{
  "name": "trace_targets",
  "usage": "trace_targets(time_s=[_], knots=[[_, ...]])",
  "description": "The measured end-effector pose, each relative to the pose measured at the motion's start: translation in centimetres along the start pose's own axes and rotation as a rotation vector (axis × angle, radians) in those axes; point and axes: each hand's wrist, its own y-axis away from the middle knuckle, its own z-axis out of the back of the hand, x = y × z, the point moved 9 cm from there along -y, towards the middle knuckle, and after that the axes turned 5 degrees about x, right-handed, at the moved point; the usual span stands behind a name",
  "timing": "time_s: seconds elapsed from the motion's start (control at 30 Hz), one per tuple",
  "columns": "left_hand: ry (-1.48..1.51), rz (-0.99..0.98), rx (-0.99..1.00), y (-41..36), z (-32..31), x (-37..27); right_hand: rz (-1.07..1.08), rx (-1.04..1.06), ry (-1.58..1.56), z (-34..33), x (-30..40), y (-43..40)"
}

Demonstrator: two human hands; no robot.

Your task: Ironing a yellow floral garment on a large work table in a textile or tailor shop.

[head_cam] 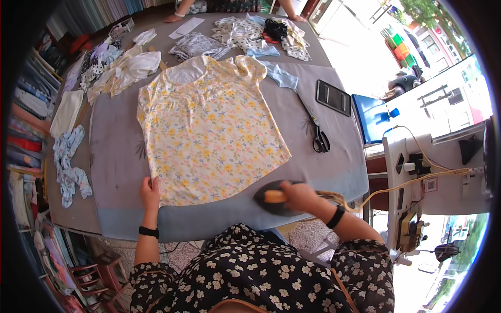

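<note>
A short-sleeved blouse (211, 137) with a yellow floral print lies spread on the cloth-covered table (117, 156), its gathered neckline facing away from me. My left hand (150, 192) pinches the blouse's lower left corner between thumb and fingers. In my right hand (299, 195) is the handle of a clothes iron (262, 199), just off the blouse's lower right hem. The iron and hand look blurred. A yellow cord (340, 201) runs from the iron toward the right. I cannot tell whether its soleplate touches the table cover.
Black-handled scissors (321, 139) and a dark tablet-like device (333, 98) lie to the right. Folded patterned fabric (199, 46) and garment piles (238, 33) sit at the back. Cloth pieces (70, 164) line the left side. Another person's hand (172, 18) rests on the far edge.
</note>
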Motion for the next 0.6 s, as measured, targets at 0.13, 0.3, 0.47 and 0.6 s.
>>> trace_targets(time_s=[0.13,0.3,0.47,0.6], knots=[[-0.134,-0.089,-0.087,0.0,0.7,2.5,-0.311,-0.328,-0.141,2.3,-11.3,2.1],[-0.275,-0.093,-0.097,-0.7,5.0,6.3,-0.456,-0.491,-0.172,6.3,-15.9,3.3],[-0.663,-0.372,-0.177,2.6,3.7,-9.3,-0.307,-0.960,-0.004,9.5,-9.9,4.9],[-0.235,-0.684,0.387,6.7,-6.8,-16.6,-0.137,-0.881,-0.312,4.5,-4.8,-0.3]])
